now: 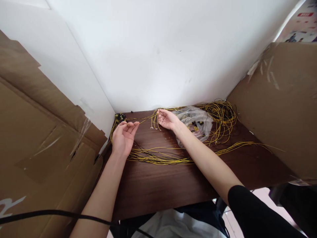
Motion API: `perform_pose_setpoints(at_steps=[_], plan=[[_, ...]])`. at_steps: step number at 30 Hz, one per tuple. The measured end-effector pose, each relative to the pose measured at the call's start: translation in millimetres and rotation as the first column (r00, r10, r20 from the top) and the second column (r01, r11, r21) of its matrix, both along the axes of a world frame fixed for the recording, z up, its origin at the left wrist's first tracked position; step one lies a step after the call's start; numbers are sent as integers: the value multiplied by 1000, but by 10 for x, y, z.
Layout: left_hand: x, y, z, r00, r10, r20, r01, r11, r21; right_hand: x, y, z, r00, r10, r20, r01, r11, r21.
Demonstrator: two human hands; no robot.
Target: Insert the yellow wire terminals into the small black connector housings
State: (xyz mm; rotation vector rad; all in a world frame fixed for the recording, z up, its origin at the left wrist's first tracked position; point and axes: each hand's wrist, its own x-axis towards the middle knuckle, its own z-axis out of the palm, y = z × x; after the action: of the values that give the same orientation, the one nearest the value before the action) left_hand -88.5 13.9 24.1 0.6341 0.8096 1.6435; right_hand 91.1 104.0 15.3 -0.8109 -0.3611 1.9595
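My left hand [125, 137] is on the left over the brown table, thumb and fingertips pinched on a thin yellow wire [142, 122]. That wire runs right toward my right hand [167, 119], whose closed fingers grip several yellow wires near the back wall. Loose wire ends [155, 124] with small pale tips hang beside those fingers. Right of the right wrist lies an open clear plastic bag [206, 124] with small yellow and black pieces inside. A long bundle of yellow and black wires [160, 161] stretches across the table below both hands.
A tangled heap of yellow and black wires [224, 115] lies at the back right. Cardboard boxes stand on the left [49, 142] and right [279, 109], with a white wall [158, 56] behind. A black cable [56, 213] crosses the lower left. The wooden table [158, 188] ends near my body.
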Motion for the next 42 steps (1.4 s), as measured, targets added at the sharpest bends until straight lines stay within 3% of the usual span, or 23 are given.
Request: perform_pose_setpoints(at_steps=[7,9,11,13,15,18,20,23,26,30,34,37,42], plan=[[-54,0,38,999,-38,-25,34,991,-132,179,41,49,998,-61,-24,62,998,9],[-70,-3,22,988,-67,-142,40,981,-187,248,60,67,996,-84,-34,84,996,11],[-81,-5,-22,938,-42,-345,-27,981,-192,319,77,90,994,-100,-44,100,995,15],[-89,-7,-83,802,21,-597,-113,987,-116,386,92,119,992,-118,-47,119,993,22],[-96,-12,-139,594,70,-801,-138,990,-16,447,104,149,989,-146,-38,147,989,33],[-93,-32,-160,306,67,-950,-109,993,35,529,117,186,981,-192,-12,192,979,61],[-79,-53,-132,194,77,-978,-96,994,59,577,124,199,977,-212,-12,213,974,74],[-51,-83,-67,147,69,-987,-5,998,69,638,139,206,972,-229,-42,232,971,65],[-34,-106,-8,240,-82,-967,181,983,-38,683,159,203,966,-246,-77,250,967,44],[-41,-132,56,489,-239,-839,332,940,-75,714,178,192,961,-263,-86,266,964,22],[-61,-132,82,722,-227,-654,314,949,18,735,175,161,958,-260,-119,258,966,-28],[-60,-117,108,883,-219,-416,292,949,120,759,163,123,952,-271,-141,268,962,-45],[-50,-104,180,962,-274,4,267,942,201,808,136,61,946,-285,-152,277,958,-72]])
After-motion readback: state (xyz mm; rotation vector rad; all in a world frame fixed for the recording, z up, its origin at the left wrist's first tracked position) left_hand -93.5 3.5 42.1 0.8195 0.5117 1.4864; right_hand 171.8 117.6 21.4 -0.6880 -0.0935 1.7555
